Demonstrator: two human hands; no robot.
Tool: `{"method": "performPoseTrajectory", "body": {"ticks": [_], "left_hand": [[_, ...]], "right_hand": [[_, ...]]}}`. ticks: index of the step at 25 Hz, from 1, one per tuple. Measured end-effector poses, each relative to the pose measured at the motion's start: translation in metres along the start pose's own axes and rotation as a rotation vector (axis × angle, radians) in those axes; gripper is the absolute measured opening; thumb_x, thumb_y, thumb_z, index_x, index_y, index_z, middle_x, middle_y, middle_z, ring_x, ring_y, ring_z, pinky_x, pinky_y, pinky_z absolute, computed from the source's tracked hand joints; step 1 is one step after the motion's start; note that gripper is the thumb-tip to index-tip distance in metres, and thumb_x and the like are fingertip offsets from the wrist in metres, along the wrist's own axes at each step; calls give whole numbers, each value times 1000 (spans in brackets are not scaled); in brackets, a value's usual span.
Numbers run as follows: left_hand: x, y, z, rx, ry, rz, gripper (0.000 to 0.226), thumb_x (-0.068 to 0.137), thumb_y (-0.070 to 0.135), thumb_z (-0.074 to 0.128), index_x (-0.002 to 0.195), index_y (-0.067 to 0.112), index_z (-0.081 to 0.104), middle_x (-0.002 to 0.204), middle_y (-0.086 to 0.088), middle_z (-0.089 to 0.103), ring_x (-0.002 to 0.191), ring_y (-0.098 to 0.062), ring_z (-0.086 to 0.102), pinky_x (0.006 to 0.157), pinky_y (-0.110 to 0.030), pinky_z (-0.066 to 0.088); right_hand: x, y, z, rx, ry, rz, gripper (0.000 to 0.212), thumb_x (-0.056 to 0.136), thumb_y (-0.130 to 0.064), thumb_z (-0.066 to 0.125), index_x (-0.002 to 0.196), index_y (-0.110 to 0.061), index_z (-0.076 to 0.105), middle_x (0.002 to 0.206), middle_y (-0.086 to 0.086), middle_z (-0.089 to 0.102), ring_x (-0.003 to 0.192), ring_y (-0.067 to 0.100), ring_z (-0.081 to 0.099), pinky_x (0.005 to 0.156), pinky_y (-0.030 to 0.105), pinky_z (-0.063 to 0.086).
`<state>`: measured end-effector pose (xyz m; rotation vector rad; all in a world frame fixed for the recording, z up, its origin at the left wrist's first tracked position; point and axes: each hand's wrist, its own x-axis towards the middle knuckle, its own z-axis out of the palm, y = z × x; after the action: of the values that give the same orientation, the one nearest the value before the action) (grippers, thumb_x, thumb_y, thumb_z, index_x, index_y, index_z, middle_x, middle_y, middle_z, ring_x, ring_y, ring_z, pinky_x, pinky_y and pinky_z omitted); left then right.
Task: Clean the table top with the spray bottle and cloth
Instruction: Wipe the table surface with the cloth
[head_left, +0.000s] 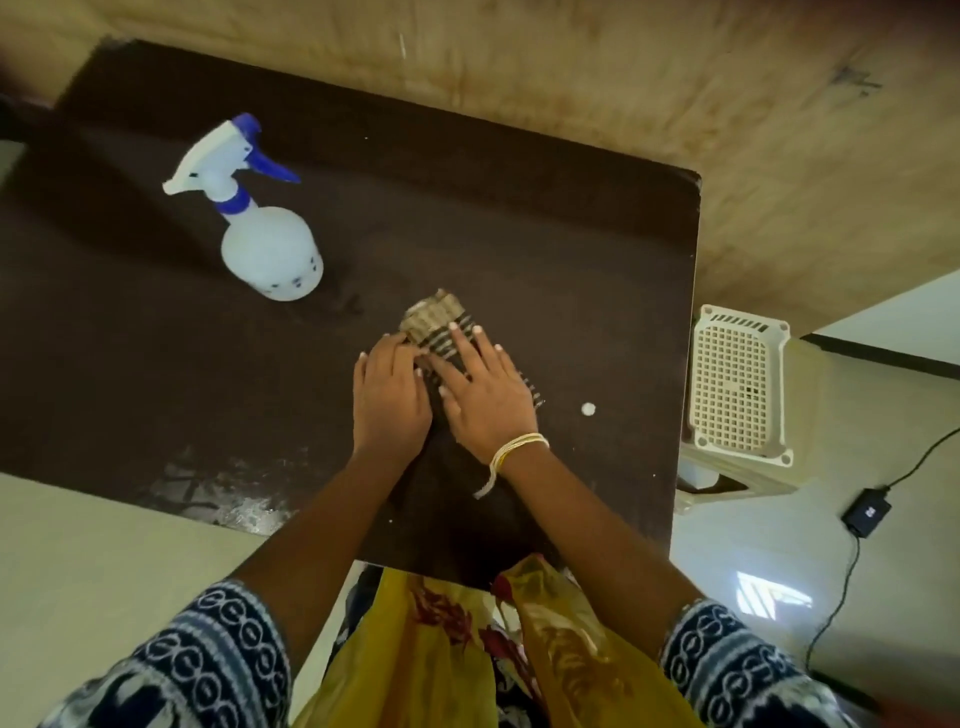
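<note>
A folded brown checked cloth (435, 318) lies on the dark brown table top (493, 223), right of centre. My left hand (389, 395) and my right hand (483, 389) lie side by side on the cloth, fingers straight and pressing it flat; most of the cloth is hidden under them. A white spray bottle (267, 249) with a blue trigger and nozzle stands upright at the far left, well apart from both hands.
A wet smear (228, 488) shines near the table's front left edge. A small white spot (588, 409) sits right of the hands. A white plastic stool (737, 384) stands past the right edge, with a black adapter (866, 512) and cable on the floor.
</note>
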<state>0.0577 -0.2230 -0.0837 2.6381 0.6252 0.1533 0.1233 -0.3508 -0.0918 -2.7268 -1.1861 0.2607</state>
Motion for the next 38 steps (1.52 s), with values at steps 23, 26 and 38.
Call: {"method": "performPoseTrajectory", "body": {"ticks": [23,26,38], "left_hand": [[-98,-65,-34,297,-307,302,52,104,28,29,154,15,20,162,-4,14,150,-20,12,120,-40,15],[-111,-77,-40,321,-337,309,53,105,30,27,155,16,15,163,-3,10,150,-20,8,120,-38,12],[-154,-130,-67,273,-333,337,50,102,22,38,150,12,30,160,-6,23,148,-23,21,118,-41,21]], "right_hand": [[-122,3,9,-69,66,471,53,96,-38,30,148,-32,35,157,11,31,146,33,23,117,52,24],[-146,53,-3,-15,96,787,55,97,-40,25,152,-31,27,160,13,21,148,35,16,119,52,19],[-114,-184,45,58,78,412,51,98,-32,39,149,-33,31,161,10,22,148,36,16,118,50,18]]}}
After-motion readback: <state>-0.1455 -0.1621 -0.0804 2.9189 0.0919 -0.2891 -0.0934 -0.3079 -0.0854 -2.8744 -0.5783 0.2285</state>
